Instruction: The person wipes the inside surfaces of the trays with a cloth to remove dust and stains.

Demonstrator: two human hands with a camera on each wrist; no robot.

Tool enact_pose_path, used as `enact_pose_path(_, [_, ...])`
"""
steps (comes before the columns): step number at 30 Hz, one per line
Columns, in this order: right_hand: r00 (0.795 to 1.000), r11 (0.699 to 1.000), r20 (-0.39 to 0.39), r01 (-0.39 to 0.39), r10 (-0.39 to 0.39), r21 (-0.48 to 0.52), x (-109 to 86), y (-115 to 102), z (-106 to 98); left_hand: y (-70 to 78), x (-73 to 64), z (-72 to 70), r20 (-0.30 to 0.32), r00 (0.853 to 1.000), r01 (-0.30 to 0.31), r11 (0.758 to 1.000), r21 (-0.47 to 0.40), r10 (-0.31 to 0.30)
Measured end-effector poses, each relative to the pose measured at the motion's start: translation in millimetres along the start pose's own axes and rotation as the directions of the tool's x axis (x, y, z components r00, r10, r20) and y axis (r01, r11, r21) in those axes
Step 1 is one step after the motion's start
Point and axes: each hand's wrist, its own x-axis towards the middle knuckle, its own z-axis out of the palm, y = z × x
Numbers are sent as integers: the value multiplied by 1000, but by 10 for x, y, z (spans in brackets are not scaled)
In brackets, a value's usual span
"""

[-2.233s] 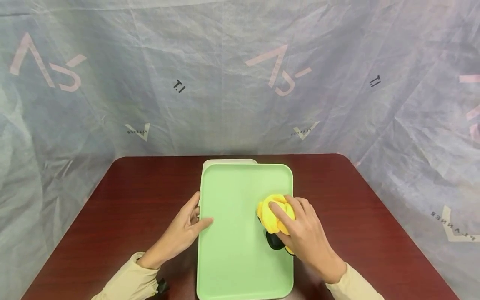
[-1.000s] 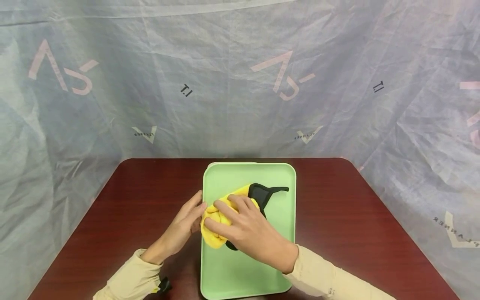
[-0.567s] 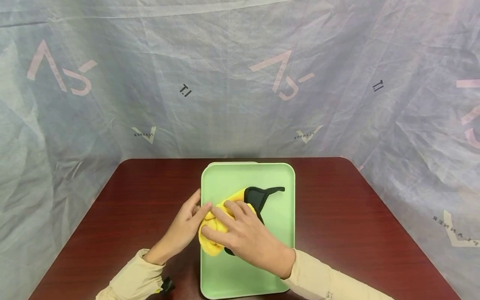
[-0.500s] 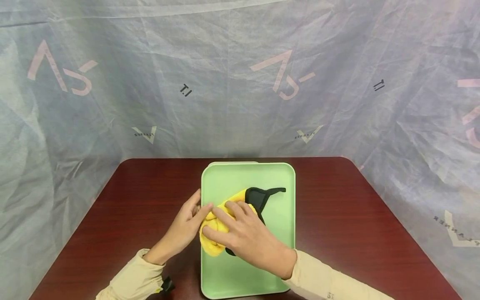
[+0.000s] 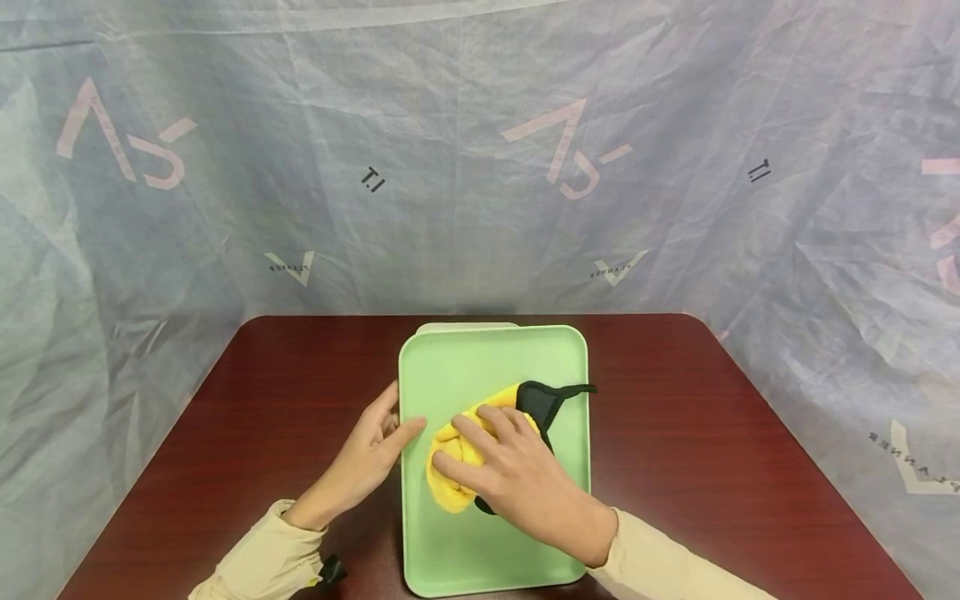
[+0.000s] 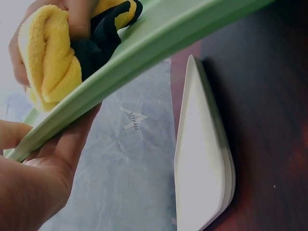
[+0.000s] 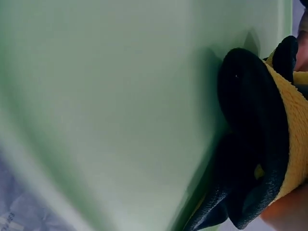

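A pale green rectangular tray point(image 5: 480, 550) is raised off the table, seen tilted in the left wrist view. My left hand point(image 5: 360, 467) grips its left rim, thumb over the edge and fingers underneath. My right hand point(image 5: 517, 479) holds a bunched yellow cleaning cloth point(image 5: 448, 492) against the inner face of the tray, left of its middle. Black trim shows on the cloth, and a black loop point(image 5: 577, 389) trails toward the tray's right rim. In the right wrist view, the cloth's black side point(image 7: 252, 110) lies along the tray's surface.
A small stack of white trays point(image 6: 199, 163) lies on the dark red-brown table point(image 5: 300, 375), mostly hidden by the green tray in the head view; one far edge point(image 5: 465, 326) shows beyond it. Grey printed sheeting point(image 5: 450, 208) hangs behind the table and along both sides.
My right hand has carried the cloth from the tray's right side across to its left rim, then slightly back rightward. The left hand keeps its grip on the tray.
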Motion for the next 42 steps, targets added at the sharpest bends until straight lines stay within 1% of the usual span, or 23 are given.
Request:
enact_pose_path(3, [999, 999, 11, -34, 34, 15, -73, 35, -17, -4, -11, -6, -3, 1000, 6, 1000, 19, -6])
enact_pose_path(6, [998, 998, 17, -62, 62, 16, -145, 75, -37, -6, -14, -9, 3, 1000, 6, 1000, 12, -6])
enact_pose_path(8, [996, 997, 34, -78, 77, 15, -202, 112, -56, -4, -13, -7, 9, 1000, 8, 1000, -2, -8])
enact_pose_path(10, [996, 996, 28, -87, 87, -1, -241, 149, -89, -3, -10, -9, 12, 1000, 7, 1000, -13, -7])
enact_pose_path(13, [995, 994, 4, -104, 104, -30, -281, 200, -162, -6, -8, -16, 6, 1000, 9, 1000, -5, -9])
enact_pose_path(15, [992, 991, -32, -121, 120, -62, -293, 224, -217, -9, -11, -26, 4, 1000, 12, 1000, 0, -12])
enact_pose_path(17, [989, 986, -45, -143, 139, -90, -324, 253, -253, -16, -20, -38, 2, 1000, 15, 1000, 7, -15])
enact_pose_path(21, [982, 971, -29, -189, 187, -146, -437, 352, -285, -27, -46, -65, 0, 1000, 19, 1000, 7, -19])
enact_pose_path(26, [970, 956, -14, -240, 241, -167, -601, 492, -309, -40, -50, -70, 12, 1000, 8, 1000, 2, -8])
enact_pose_path(32, [970, 958, -2, -241, 244, -156, -668, 537, -281, -39, -70, -66, 5, 1000, 8, 1000, -5, -8])
enact_pose_path(37, [968, 957, -40, -252, 249, -144, -691, 534, -268, -37, -62, -46, 10, 1000, -4, 1000, -5, 5])
enact_pose_path(42, [966, 957, -68, -256, 249, -136, -754, 486, -242, -33, -52, -44, 13, 1000, -24, 999, 24, 24])
